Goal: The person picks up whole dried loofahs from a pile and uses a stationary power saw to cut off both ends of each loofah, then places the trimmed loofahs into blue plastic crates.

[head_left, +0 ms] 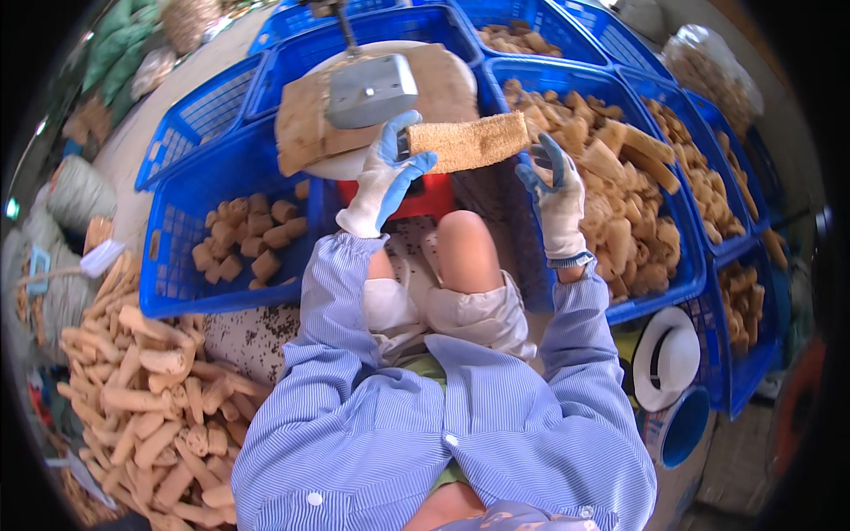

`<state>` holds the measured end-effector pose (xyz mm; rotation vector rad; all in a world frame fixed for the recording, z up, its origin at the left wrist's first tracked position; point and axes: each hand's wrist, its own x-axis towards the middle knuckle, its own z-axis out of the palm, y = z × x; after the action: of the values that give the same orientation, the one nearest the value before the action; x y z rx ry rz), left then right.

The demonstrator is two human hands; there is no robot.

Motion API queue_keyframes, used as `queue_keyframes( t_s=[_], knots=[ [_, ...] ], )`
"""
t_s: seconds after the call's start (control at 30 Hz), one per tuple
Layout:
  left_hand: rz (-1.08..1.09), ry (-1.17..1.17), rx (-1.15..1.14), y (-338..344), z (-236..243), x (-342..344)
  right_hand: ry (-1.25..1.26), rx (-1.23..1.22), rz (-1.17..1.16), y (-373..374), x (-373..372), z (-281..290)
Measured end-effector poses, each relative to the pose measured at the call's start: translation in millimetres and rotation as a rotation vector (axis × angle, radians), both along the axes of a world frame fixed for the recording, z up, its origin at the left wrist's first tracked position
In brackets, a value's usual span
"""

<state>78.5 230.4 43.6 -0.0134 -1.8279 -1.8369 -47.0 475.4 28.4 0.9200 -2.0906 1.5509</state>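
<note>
The loofah piece (pixel 469 143), a tan fibrous length, is held in the air to the right of and nearer the body than the grey metal block (pixel 372 91). It looks light, dry and rough, so slipping seems unlikely; the weave should give a little under a squeeze without breaking, and either end offers a good grip. Its left end sits between the thumb and fingers of the gloved left hand (pixel 381 180), which are closed on it, just nearer the body than the block. Its right end lies just beside the fingertips of the gloved right hand (pixel 558 184), whose thumb and fingers are spread; whether they touch it I cannot tell. Under the block is a cardboard sheet (pixel 299 119). Left of and nearer than the block, a blue crate (pixel 162 270) holds short pieces (pixel 258 232); right of it, another crate (pixel 657 303) holds a loofah heap (pixel 624 234).
</note>
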Motion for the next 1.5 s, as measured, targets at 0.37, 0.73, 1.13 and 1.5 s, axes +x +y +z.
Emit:
queue_keyframes(
  t_s=[0.37,0.73,1.13,1.5],
  knots=[
    [0.083,0.067,0.411,-112.7,-3.2,89.8,-0.363,-0.254,0.526,-158.4,39.0,26.3],
    [0.305,-0.143,-0.038,-110.5,11.3,115.6,-0.499,-0.258,0.765,-185.8,33.6,4.9],
    [0.327,-0.398,0.287,-98.4,6.7,94.3,-0.758,-0.327,0.953,-150.9,26.0,1.6],
    [0.071,-0.352,0.474,-51.1,-8.2,89.4,-0.299,-0.444,0.532,-81.2,62.8,50.2]
  ],
)
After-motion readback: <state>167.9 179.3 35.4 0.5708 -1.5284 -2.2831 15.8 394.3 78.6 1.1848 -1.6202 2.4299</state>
